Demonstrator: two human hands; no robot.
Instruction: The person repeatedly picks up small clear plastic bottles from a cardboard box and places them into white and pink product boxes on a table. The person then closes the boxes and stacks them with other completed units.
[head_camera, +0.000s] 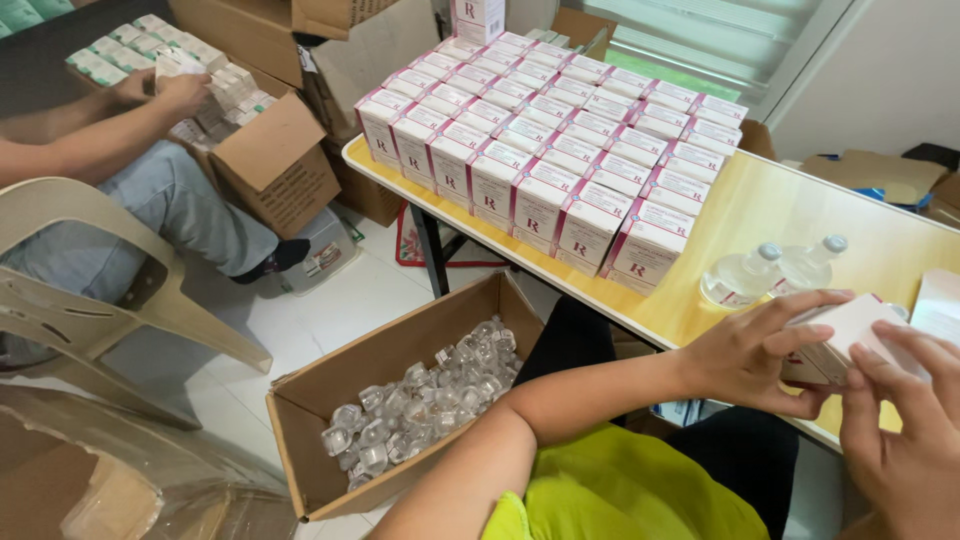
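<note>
My left hand (762, 352) grips a small white carton (842, 336) with a pink edge at the near right of the yellow table (760, 210). My right hand (905, 420) rests its fingers on the same carton from the near side. Two clear glass vials with grey caps (745, 275) lie on the table just beyond the carton. Several rows of upright white-and-pink cartons (560, 140) fill the table's far left part.
An open cardboard box (300, 420) of several clear vials sits on the floor at my left. Another person's hand (165, 92) reaches into a carton-filled box (270, 165) at the far left. A beige plastic chair (90, 290) stands nearby.
</note>
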